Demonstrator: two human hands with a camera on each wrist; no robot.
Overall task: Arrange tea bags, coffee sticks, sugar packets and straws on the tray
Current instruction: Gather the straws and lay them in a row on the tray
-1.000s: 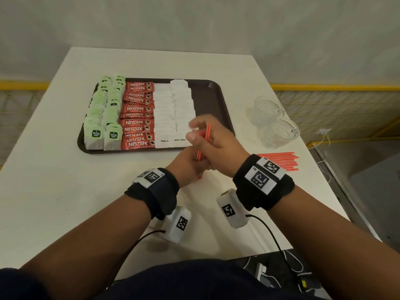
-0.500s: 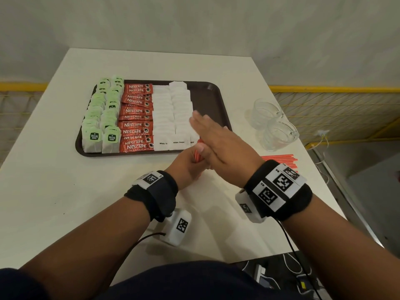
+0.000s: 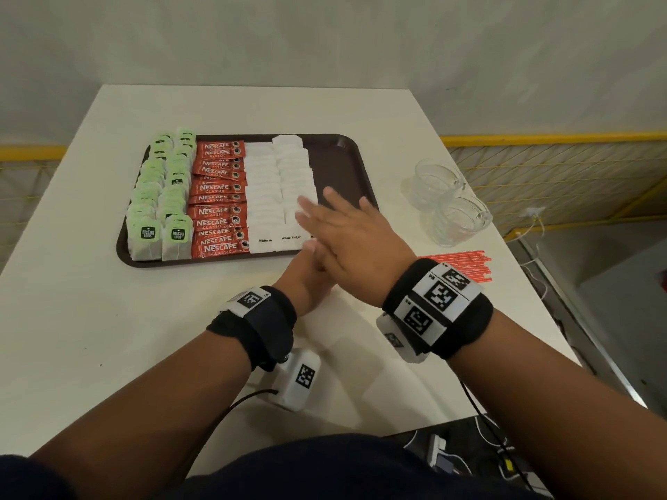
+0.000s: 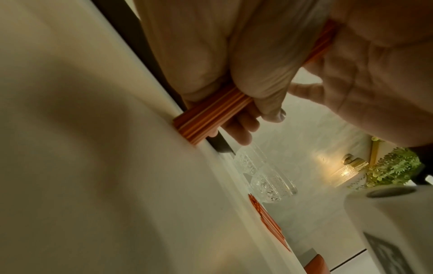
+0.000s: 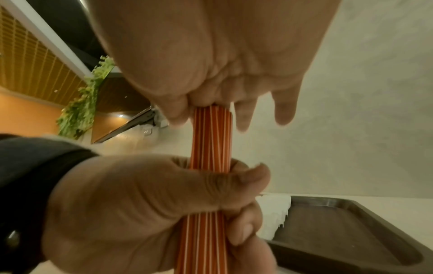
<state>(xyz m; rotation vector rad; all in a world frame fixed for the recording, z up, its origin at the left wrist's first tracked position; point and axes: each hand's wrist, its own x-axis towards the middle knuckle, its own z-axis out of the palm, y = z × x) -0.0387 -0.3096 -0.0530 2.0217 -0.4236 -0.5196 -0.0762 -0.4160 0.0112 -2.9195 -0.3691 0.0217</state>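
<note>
Straws in hand: a bundle of orange-and-white striped straws (image 5: 212, 140) stands upright on the tabletop (image 3: 90, 319), bottom end planted right by the near edge of the tray (image 3: 337, 164), looks like it's touching the rim in the left wrist view.
Left hand: the left hand (image 3: 306, 279) has thumb and fingers wrapped around the middle of the bundle, solid grip, seen clearly from the right wrist.
Right hand: the right hand (image 3: 346, 232) is flat, fingers straight and spread, palm pressed down on the top ends of the straws. Not gripping anything, just pushing on top.
Tray: dark brown, sits toward the far left of the tabletop. Its right strip is bare.
Tea bags: green-tagged tea bags (image 3: 162, 200) in two columns along the tray's left side.
Coffee sticks: red Nescafe coffee sticks (image 3: 220, 200) in a column just right of the tea bags, overlapping each other.
Sugar packets: white sugar packets (image 3: 278, 189) in two columns just right of the coffee, the right hand's fingertips hover over the nearest ones.
Spare straws: more loose straws (image 3: 465, 265) lie flat on the tabletop to the right, well apart from the tray.
Glasses: two clear glass cups (image 3: 447, 203) stand beyond those loose straws, touching or nearly so.
</note>
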